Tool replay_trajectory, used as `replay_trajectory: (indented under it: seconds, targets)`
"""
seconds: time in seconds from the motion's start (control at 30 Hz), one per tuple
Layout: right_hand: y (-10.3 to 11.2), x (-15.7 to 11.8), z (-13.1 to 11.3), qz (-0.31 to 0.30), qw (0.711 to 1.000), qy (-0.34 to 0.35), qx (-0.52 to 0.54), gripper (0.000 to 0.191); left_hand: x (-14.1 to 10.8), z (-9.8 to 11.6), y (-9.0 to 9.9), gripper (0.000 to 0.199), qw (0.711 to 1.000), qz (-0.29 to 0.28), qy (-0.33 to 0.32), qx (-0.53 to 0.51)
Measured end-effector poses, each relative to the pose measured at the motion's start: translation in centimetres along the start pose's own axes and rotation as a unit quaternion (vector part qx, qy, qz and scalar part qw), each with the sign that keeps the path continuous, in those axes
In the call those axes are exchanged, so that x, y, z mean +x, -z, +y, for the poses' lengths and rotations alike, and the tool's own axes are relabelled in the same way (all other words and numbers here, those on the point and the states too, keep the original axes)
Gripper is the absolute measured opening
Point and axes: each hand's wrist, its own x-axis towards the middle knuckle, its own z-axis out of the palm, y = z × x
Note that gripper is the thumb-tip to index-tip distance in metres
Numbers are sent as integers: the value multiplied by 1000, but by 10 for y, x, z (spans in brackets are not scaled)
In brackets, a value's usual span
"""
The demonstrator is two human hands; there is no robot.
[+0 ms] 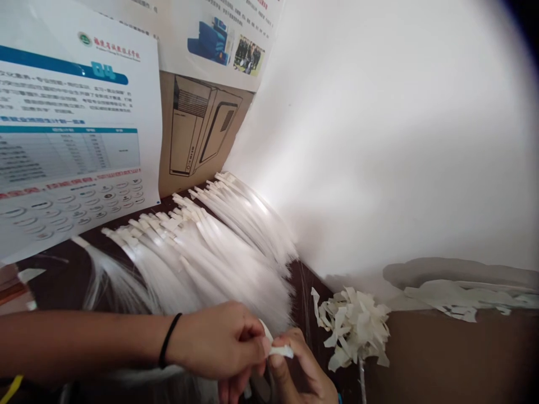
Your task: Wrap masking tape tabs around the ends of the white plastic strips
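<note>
White strip clamped in left grip and right grip; white fibre bundles laid beyond grips on dark surface; pale scraps heaped right of them.

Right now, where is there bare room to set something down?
Dark tabletop shows left of the leftmost fiber bundle, past the left forearm; a narrow, likely tight strip lies between the main bundles and pale scraps. Crowded: the middle, around left hand and right hand.

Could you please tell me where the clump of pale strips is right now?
In the head view, the clump of pale strips is at lower right, beyond and to the right of the right hand, near the white wall.
</note>
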Motion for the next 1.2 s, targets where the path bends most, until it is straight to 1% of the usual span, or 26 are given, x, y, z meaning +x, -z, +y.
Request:
replay_trajectory:
  seconds: [0.03, 0.07, 0.1, 0.17, 0.27, 0.37, 0.43, 0.5, 0.6, 0.63, 0.7, 0.77, 0.8, 0.83, 0.87, 0.9, 0.93, 0.97, 1.0, 1.03, 1.1, 1.2]
  targets:
    - [0, -1, 0, -5, 1000, -17, -10, 8, -1, 0, -2, 19, 999, 31, -27, 31]
    - [-1, -2, 1, -6, 999, -30, -14, 8, -2, -1, -3, 19, 997, 51, -47, 47]
    - [-1, -2, 2, -1, 999, -35, -11, 8, -2, -2, -4, 21, 995, 54, -58, 53]
    - [-3, -2, 3, 13, 1000, -22, 4, 14, -1, -4, -1, 26, 998, 23, -58, 27]
    - [-1, 1, 2, 21, 999, 31, 11, 25, 3, -6, 6, 34, 996, -39, -42, -64]
    - [7, 4, 1, 15, 998, 48, -29, 21, 7, -8, 12, 39, 984, -99, 1, -146]
    - [11, 4, 0, 5, 997, 49, -56, 19, 8, -8, 14, 37, 972, -145, 27, -183]
    - [11, 4, -1, 9, 995, 59, -76, 21, 7, -8, 14, 32, 960, -180, 36, -211]
    - [4, 4, -4, 64, 992, 83, -70, 26, 6, -7, 15, 28, 945, -215, 40, -242]
    - [1, 5, -5, 72, 992, 87, -57, 25, 6, -7, 15, 28, 942, -222, 41, -250]
    - [-3, 6, -8, 52, 994, 86, -39, 16, 6, -6, 16, 32, 942, -223, 48, -247]
    - [-3, 7, -10, 27, 995, 82, -48, 5, 6, -6, 15, 37, 960, -202, 51, -187]
    - [-3, 8, -11, 20, 995, 85, -58, 4, 5, -5, 14, 39, 974, -175, 41, -139]
    - [-3, 8, -11, 21, 994, 86, -65, 4, 3, -4, 11, 41, 987, -136, 23, -83]
    - [-3, 8, -11, 25, 994, 83, -66, 5, 0, -3, 9, 40, 996, -84, -9, -27]
    - [-4, 7, -11, 31, 995, 72, -63, 6, -2, -2, 6, 38, 998, -23, -45, 24]
    - [-5, 7, -10, 32, 996, 60, -55, 7, -5, 0, 4, 36, 993, 25, -79, 88]
    - [-6, 6, -8, 38, 997, 49, -46, 8, -8, 1, 3, 33, 980, 61, -116, 152]
    - [-7, 4, -7, 48, 997, 39, -39, 9, -10, 2, 2, 31, 962, 86, -152, 208]
    - [-8, 2, -5, 53, 997, 34, -35, 10, -11, 2, 2, 30, 946, 97, -183, 251]
    - [-8, -1, -3, 53, 998, 30, -33, 15, -11, 3, 3, 32, 926, 114, -217, 287]
    - [-6, -4, -1, 55, 997, 12, -46, 21, -10, 4, 6, 33, 923, 136, -221, 285]
